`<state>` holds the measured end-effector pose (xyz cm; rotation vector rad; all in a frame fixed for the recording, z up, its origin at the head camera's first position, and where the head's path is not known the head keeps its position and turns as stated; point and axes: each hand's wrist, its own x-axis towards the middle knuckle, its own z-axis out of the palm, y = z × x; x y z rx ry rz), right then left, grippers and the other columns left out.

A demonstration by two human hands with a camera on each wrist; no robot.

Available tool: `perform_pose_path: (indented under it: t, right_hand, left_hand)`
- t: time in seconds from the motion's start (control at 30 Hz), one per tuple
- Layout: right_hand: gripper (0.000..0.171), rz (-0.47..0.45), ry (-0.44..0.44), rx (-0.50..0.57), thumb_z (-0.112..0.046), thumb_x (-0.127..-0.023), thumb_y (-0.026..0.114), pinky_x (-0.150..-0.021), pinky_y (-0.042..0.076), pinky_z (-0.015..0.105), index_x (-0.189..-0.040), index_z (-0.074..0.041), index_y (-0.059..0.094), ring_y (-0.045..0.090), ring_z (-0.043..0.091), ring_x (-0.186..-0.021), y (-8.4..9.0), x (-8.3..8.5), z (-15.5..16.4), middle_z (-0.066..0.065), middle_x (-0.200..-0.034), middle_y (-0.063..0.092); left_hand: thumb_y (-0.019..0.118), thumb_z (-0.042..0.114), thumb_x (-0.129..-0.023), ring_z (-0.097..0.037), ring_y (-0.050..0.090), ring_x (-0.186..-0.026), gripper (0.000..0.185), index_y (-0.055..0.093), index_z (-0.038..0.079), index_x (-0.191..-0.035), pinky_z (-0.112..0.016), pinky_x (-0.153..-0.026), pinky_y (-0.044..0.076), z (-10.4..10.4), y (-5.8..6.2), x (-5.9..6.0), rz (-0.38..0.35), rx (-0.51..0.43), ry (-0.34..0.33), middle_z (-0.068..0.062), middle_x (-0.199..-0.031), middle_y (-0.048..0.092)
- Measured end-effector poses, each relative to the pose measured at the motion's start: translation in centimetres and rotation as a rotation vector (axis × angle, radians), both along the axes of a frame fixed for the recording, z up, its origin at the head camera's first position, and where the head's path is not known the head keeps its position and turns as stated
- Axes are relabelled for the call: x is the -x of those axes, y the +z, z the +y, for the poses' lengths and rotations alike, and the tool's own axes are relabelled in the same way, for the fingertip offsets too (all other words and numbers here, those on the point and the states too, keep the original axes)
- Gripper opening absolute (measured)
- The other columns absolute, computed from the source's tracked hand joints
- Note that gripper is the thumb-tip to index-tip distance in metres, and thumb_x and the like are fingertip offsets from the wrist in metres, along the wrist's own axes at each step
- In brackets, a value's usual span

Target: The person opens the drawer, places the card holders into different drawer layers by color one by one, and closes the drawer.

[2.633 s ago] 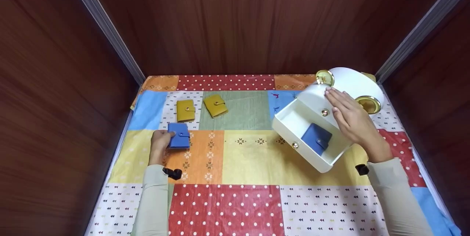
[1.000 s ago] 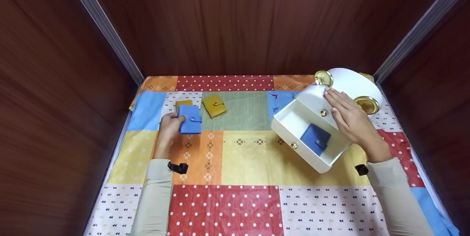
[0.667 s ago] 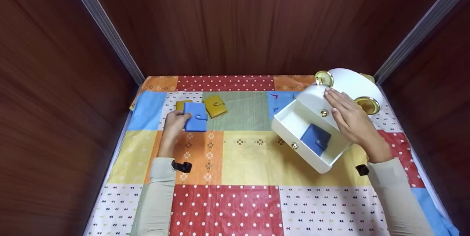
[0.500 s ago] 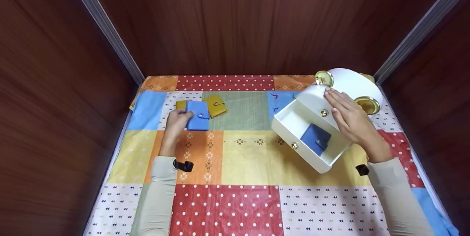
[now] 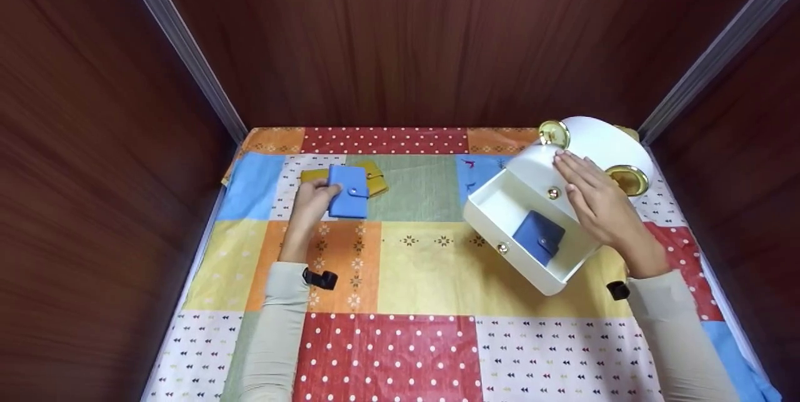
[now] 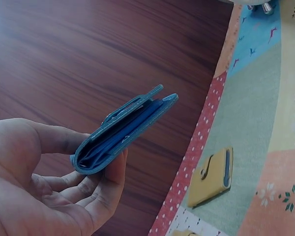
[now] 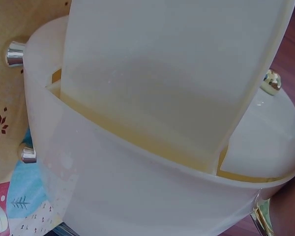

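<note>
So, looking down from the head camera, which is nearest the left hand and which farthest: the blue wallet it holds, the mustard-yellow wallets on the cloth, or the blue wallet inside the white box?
1. Blue snap wallet, pinched in the left hand.
2. Mustard-yellow wallets, just behind it on the cloth.
3. Blue wallet in the white box, far right, by the right hand.

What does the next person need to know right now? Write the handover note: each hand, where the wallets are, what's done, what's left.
Left hand pinches a closed blue wallet in the air above the two yellow wallets.
Right hand rests flat on the white drawer box, above its pulled-out drawer.
Done: one blue wallet in the drawer.
Left, probably: the held wallet goes in too; the yellow ones lie on the patchwork cloth.
</note>
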<state>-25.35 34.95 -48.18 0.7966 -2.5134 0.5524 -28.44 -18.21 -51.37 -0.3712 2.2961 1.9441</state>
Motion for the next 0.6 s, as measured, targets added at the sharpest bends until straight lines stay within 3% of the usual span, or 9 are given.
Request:
perform_pose_path:
  t: [0.2,0.6]
  right_hand:
    - [0.051,0.007,0.004,0.010,-0.007,-0.106,0.055,-0.134,0.017,0.029,-0.156,-0.006,0.052,0.045,0.037,-0.153,0.0,0.0,-0.1,0.016,-0.163,0.051]
    - [0.052,0.011,0.003,-0.001,-0.003,-0.105,0.053,-0.134,0.017,0.031,-0.157,-0.005,0.051,0.047,0.042,-0.151,0.0,0.0,0.0,0.015,-0.163,0.050]
  left_hand:
    - [0.062,0.015,-0.104,-0.041,0.065,-0.130,0.051,0.052,-0.013,-0.146,-0.046,-0.111,0.055,0.8,0.3,0.3,0.005,-0.041,-0.012,-0.032,-0.143,0.062]
    - [0.065,0.015,-0.103,-0.041,0.069,-0.122,0.047,0.057,-0.012,-0.141,-0.043,-0.103,0.059,2.2,1.2,0.4,0.054,0.022,-0.043,-0.031,-0.135,0.067]
